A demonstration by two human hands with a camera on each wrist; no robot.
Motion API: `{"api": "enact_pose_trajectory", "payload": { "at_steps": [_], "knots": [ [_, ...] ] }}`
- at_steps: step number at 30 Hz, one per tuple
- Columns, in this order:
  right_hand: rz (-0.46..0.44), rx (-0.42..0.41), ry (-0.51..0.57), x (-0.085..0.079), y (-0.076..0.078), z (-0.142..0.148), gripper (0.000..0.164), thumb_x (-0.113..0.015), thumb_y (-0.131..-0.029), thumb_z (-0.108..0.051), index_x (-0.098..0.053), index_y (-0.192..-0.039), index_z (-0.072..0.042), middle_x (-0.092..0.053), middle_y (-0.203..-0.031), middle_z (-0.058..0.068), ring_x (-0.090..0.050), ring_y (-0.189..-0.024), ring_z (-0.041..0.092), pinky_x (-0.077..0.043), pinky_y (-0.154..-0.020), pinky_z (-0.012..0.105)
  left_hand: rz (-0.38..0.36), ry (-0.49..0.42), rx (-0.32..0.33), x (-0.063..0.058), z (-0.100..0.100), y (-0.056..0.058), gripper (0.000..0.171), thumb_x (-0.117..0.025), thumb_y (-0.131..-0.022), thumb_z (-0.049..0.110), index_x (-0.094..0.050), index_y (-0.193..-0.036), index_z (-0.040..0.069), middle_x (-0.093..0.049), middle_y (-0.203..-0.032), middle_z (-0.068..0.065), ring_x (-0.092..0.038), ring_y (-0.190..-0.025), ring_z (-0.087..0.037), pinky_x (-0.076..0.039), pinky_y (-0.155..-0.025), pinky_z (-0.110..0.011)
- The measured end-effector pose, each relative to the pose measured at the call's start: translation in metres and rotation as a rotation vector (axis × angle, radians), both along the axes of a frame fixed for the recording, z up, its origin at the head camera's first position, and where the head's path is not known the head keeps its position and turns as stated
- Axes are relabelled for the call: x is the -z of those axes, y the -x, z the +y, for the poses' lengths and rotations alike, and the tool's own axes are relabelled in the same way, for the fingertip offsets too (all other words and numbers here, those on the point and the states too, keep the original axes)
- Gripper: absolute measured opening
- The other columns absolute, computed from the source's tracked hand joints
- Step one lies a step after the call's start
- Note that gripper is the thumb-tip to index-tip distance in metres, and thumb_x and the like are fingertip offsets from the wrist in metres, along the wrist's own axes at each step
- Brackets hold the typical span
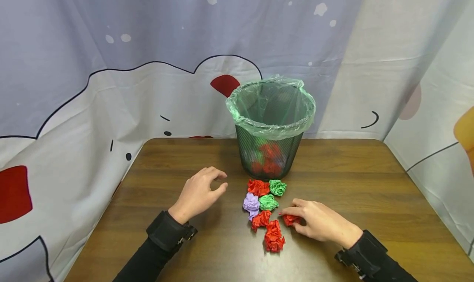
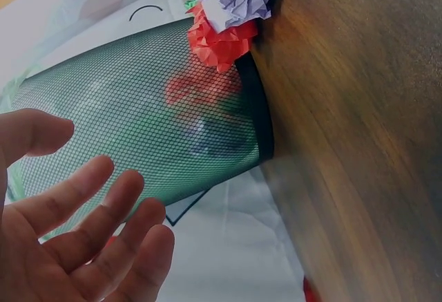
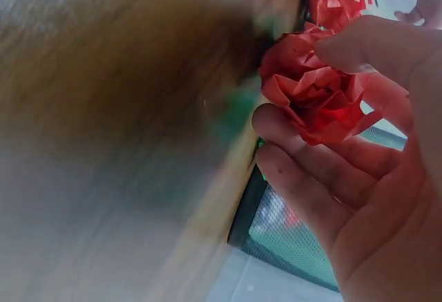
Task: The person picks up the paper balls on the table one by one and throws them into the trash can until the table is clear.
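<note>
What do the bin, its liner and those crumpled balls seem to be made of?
Bin: probably dark-coated metal mesh, judging by the fine open grid; plastic is possible.
Liner: thin, glossy green plastic film, see-through, with shiny wrinkles.
Crumpled balls: likely paper, fairly matte, with sharp creases and angular folds.

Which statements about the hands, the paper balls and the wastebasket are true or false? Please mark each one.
1. The right hand grips a red paper ball. True.
2. Both hands grip paper balls. False: the left hand holds nothing.
3. A green plastic liner is folded over the rim of the mesh wastebasket. True.
4. The wastebasket is empty. False: crumpled paper shows through its mesh.
5. Two green paper balls lie on the wooden table. True.
6. In the head view, the lavender paper ball lies right of them. False: it lies left.
</note>
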State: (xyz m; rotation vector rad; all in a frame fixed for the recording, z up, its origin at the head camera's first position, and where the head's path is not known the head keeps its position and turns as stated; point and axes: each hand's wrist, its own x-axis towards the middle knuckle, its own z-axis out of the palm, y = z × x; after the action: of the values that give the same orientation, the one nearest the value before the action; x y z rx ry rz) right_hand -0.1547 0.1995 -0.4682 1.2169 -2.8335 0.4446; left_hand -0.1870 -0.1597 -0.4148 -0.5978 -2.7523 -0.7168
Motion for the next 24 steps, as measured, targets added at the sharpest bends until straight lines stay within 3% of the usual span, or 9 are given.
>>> {"api": "enact_pose_trajectory", "payload": {
  "at_steps": [5,10,18,24],
  "knots": [
    [0.01,0.013,0.035,-0.008,0.001,0.009,0.037,-0.072,-0.084,-0.014,-0.072,-0.12,-0.024,-0.055,-0.095,-0.014,-0.054,-0.073,0.006,-0.044,-0.065,0.02,0.006,0.002,0.004,0.0,0.001,-0.001,0.022,-0.069,-0.093,0.033,-0.072,-0.11,0.019,-0.069,-0.109,0.005,-0.065,-0.105,-0.017,-0.055,-0.084,-0.042],
    [0.055,0.031,0.085,-0.032,0.006,0.021,0.037,-0.073,-0.084,-0.015,-0.071,-0.12,-0.024,-0.058,-0.098,-0.015,-0.054,-0.073,0.004,-0.045,-0.065,0.019,-0.001,0.008,0.003,0.002,0.0,-0.001,0.022,-0.069,-0.092,0.033,-0.072,-0.11,0.019,-0.069,-0.109,0.005,-0.065,-0.104,-0.016,-0.055,-0.083,-0.041],
    [0.196,0.026,0.154,-0.094,0.02,0.036,0.041,-0.076,-0.084,-0.015,-0.069,-0.124,-0.02,-0.064,-0.108,-0.013,-0.06,-0.087,0.0,-0.054,-0.072,0.026,-0.041,0.017,0.02,0.006,0.002,-0.001,0.025,-0.069,-0.093,0.033,-0.072,-0.111,0.018,-0.069,-0.11,0.004,-0.065,-0.101,-0.02,-0.054,-0.081,-0.042],
    [0.351,-0.019,0.2,-0.148,0.032,0.042,0.048,-0.078,-0.08,-0.011,-0.069,-0.126,-0.02,-0.067,-0.113,-0.012,-0.062,-0.094,0.001,-0.05,-0.077,0.02,-0.077,0.024,0.021,0.008,0.003,-0.001,0.028,-0.068,-0.093,0.035,-0.072,-0.113,0.016,-0.069,-0.111,0.003,-0.066,-0.103,-0.022,-0.054,-0.082,-0.042]
  ]
}}
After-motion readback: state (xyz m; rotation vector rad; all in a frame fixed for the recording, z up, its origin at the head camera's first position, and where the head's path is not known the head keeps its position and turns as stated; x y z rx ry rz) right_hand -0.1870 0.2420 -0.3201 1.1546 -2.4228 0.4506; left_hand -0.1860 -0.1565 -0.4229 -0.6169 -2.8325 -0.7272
